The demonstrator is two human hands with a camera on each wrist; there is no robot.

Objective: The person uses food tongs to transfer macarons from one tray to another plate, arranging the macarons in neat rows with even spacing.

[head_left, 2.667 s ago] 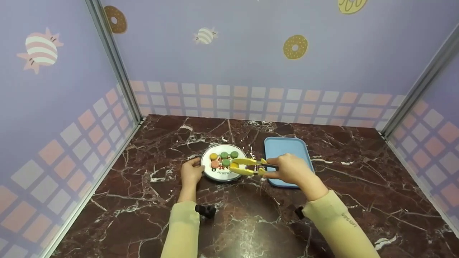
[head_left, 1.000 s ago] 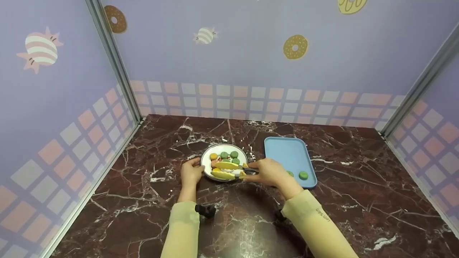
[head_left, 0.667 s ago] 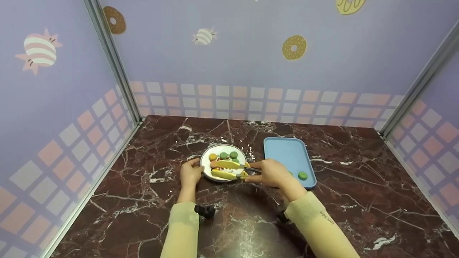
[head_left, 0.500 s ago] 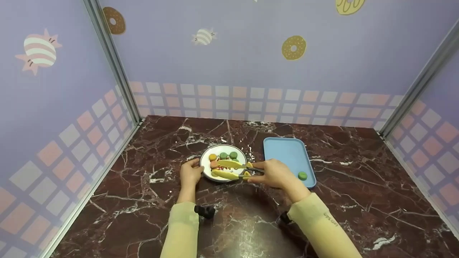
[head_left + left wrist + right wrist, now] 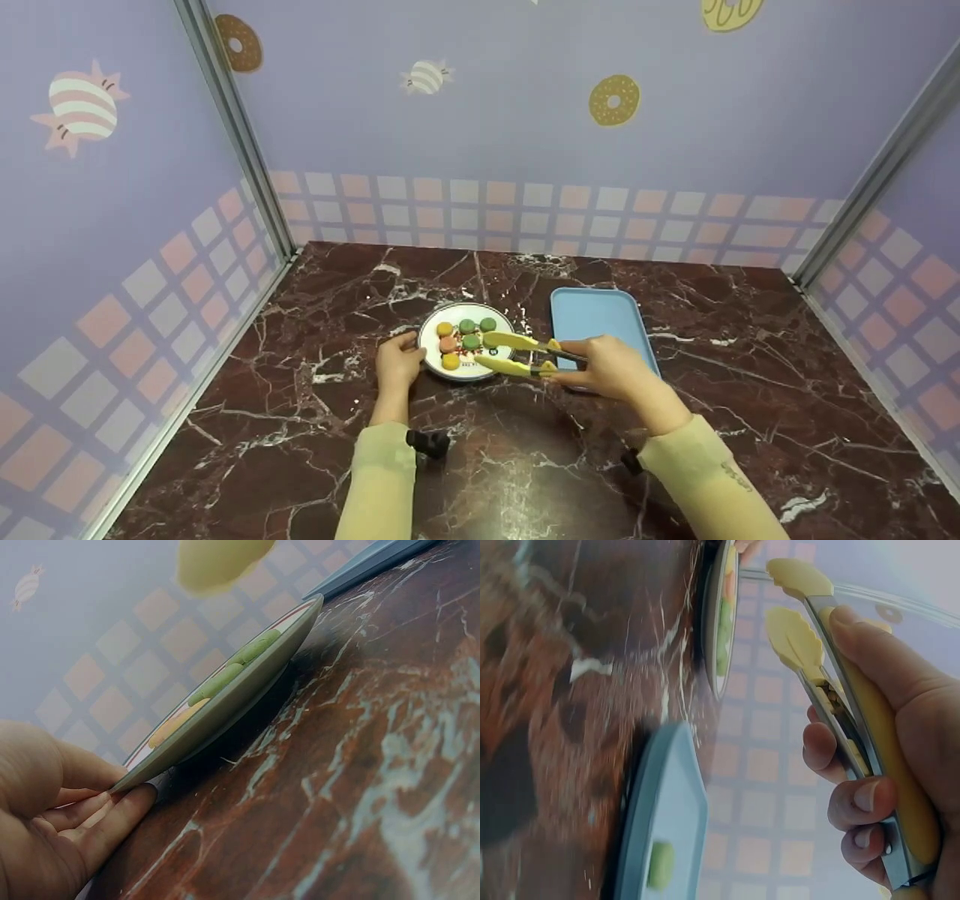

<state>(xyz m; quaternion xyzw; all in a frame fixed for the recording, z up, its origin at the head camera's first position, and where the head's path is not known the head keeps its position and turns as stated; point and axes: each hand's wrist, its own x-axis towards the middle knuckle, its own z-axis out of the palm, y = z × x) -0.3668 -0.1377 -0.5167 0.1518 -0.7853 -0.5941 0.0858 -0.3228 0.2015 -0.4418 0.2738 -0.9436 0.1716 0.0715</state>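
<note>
My left hand (image 5: 397, 366) pinches the left rim of a round white plate (image 5: 466, 310); in the left wrist view some fingers reach under the rim. On the plate lie several macarons: green ones (image 5: 471, 342), a pinkish-orange one (image 5: 448, 344), and two yellow ones, one of them a yellow macaron (image 5: 450, 361) near the front. My right hand (image 5: 615, 369) grips yellow-tipped tongs (image 5: 508, 367), whose tips stand apart over the plate's right side with nothing seen between them. Red and white printing shows on the plate's middle.
A light blue tray (image 5: 596, 309) lies right of the plate, partly hidden by my right hand and forearm. In the right wrist view a green macaron (image 5: 661, 865) sits on it. Patterned walls enclose the dark red marble tabletop (image 5: 510, 450).
The tongs first moved left over the plate's front, then spread and drew back right. A yellow macaron now lies at the plate's front, where none showed earlier. My left hand stays at the rim.
</note>
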